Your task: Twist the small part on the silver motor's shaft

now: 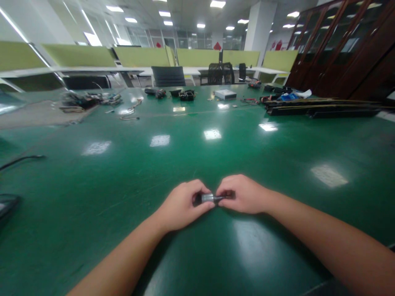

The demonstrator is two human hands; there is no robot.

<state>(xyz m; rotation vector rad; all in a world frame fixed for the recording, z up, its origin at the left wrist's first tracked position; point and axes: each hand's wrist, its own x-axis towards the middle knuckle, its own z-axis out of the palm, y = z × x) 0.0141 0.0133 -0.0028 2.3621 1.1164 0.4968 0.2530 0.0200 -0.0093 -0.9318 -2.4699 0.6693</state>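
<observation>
A small cylindrical piece [207, 198], silvery in the middle with a dark end, lies between my two hands just over the green table. My left hand [183, 203] is closed around its left part, thumb along the near side. The fingers of my right hand [242, 194] pinch a thin dark shaft [219, 198] that meets the silvery piece. Whether the shaft and the cylinder are one object I cannot tell. Part of each is hidden by my fingers.
The glossy green table [123, 176] reflects ceiling lights. Along its far side lie a power drill [155, 93], a white box [225, 94], tangled parts [89, 100] and long black strips [321, 107]. A black cable [23, 159] reaches in from the left.
</observation>
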